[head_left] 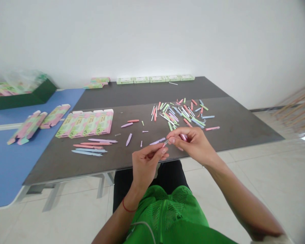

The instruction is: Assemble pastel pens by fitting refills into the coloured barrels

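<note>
Over the front edge of the dark table, my left hand (148, 162) pinches a small pink pen part, mostly hidden by the fingers. My right hand (190, 142) meets it fingertip to fingertip, closed on a small clear piece (166, 142); a pink part (183, 137) also shows among its fingers. Behind my hands lies a purple pen barrel (157, 141). More purple barrels (128, 139) and tiny purple pieces (141, 143) are spread to the left. A pile of coloured pen parts (185, 113) sits beyond my right hand.
Finished-looking pens (91, 143) lie in a row at the left, in front of upright-printed flat boxes (88, 124). Long boxes (155, 79) line the wall. Folded cartons (27, 127) and a dark green bin (38, 93) are on the blue table (5, 173).
</note>
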A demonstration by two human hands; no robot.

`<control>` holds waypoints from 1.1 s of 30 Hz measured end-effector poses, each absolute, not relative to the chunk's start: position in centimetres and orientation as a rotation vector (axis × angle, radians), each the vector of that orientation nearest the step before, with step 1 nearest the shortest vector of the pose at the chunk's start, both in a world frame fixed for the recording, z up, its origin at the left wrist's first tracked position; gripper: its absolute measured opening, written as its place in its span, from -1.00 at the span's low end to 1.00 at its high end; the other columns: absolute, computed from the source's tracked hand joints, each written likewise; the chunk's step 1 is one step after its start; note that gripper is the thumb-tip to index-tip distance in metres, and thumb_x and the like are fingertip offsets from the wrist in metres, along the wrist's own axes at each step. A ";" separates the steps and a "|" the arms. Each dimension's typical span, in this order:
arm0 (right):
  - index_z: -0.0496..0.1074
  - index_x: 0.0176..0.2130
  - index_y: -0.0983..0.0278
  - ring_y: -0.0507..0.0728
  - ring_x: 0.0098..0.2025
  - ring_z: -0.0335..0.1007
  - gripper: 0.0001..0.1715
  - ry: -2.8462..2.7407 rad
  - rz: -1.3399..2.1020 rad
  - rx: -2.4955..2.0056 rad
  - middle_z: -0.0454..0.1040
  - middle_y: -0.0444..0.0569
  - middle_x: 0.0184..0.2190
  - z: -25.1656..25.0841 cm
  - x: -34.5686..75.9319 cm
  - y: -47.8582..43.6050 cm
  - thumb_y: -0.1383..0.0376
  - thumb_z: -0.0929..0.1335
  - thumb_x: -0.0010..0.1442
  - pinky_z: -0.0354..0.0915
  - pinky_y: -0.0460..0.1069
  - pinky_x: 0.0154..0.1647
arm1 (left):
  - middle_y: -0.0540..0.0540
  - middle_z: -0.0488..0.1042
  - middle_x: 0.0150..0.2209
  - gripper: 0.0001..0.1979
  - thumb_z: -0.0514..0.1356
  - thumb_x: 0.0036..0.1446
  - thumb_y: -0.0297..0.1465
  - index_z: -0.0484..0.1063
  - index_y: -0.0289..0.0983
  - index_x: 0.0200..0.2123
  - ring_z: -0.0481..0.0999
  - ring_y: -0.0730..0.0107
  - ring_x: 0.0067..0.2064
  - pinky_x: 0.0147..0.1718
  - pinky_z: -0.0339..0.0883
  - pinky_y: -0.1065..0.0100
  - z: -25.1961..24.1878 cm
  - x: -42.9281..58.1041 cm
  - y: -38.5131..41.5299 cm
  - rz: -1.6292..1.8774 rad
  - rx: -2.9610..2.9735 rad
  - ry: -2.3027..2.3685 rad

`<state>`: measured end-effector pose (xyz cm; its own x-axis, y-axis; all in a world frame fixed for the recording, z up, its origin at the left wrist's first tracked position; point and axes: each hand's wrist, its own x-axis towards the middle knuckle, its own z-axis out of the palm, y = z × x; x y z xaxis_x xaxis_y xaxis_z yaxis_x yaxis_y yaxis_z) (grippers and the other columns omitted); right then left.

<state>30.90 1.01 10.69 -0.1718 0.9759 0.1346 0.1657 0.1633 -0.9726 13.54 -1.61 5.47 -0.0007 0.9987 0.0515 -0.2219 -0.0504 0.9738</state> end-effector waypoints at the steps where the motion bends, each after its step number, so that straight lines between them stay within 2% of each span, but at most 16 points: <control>1: 0.63 -0.29 0.27 -0.02 -0.57 0.15 -0.84 -1.546 1.125 -1.143 0.43 -0.16 -0.57 10.6 30.9 1.0 0.21 0.50 0.19 0.02 -0.05 -0.56 | -0.12 0.71 -0.34 -0.78 0.47 0.08 -0.34 0.71 -0.28 -0.19 0.72 0.27 -0.38 -0.31 0.69 0.32 5.5 13.5 -1.6 1.333 1.076 1.011; 6: 0.63 -0.29 0.27 -0.01 -0.53 0.16 -0.88 -1.586 1.087 -1.151 0.45 -0.16 -0.54 10.7 31.0 0.9 0.26 0.49 0.20 0.05 -0.05 -0.52 | -0.11 0.71 -0.34 -0.79 0.47 0.08 -0.35 0.71 -0.28 -0.19 0.73 0.28 -0.38 -0.32 0.69 0.34 5.6 13.5 -1.5 1.328 1.058 1.002; 13: 0.62 -0.29 0.27 -0.01 -0.53 0.12 -0.83 -1.586 1.065 -1.167 0.41 -0.16 -0.56 10.8 31.3 1.0 0.20 0.49 0.21 0.03 -0.04 -0.51 | -0.12 0.72 -0.33 -0.80 0.46 0.10 -0.35 0.71 -0.28 -0.19 0.73 0.28 -0.37 -0.30 0.69 0.33 5.6 13.5 -1.6 1.315 1.080 1.014; 21: 0.64 -0.28 0.26 0.04 -0.44 0.25 -0.86 -1.755 0.977 -1.166 0.56 -0.07 -0.43 11.5 32.1 0.9 0.24 0.47 0.24 0.09 -0.01 -0.44 | -0.10 0.71 -0.35 -0.84 0.45 0.10 -0.39 0.72 -0.26 -0.21 0.72 0.32 -0.38 -0.32 0.68 0.39 5.7 13.5 -1.5 1.275 1.085 0.997; 27: 0.61 -0.25 0.26 -0.02 -0.54 0.16 -0.86 -1.651 1.233 -1.072 0.49 -0.13 -0.50 10.8 32.4 1.5 0.22 0.46 0.26 0.04 -0.05 -0.53 | -0.12 0.71 -0.34 -0.82 0.44 0.11 -0.38 0.71 -0.27 -0.19 0.72 0.31 -0.38 -0.32 0.68 0.37 5.9 13.4 -1.4 1.252 1.080 0.973; 33: 0.61 -0.22 0.27 -0.04 -0.54 0.15 -0.83 -1.563 1.353 -1.018 0.49 -0.11 -0.47 9.7 32.6 1.9 0.21 0.48 0.25 0.02 -0.07 -0.54 | -0.13 0.72 -0.32 -0.80 0.45 0.12 -0.34 0.71 -0.27 -0.17 0.72 0.31 -0.39 -0.34 0.68 0.37 5.9 13.3 -1.2 1.241 1.089 0.946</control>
<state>32.57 1.87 9.71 -0.3440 0.9363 0.0708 0.0639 0.0986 -0.9931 13.34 -1.25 5.87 0.1079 0.9938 0.0250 -0.2393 0.0016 0.9709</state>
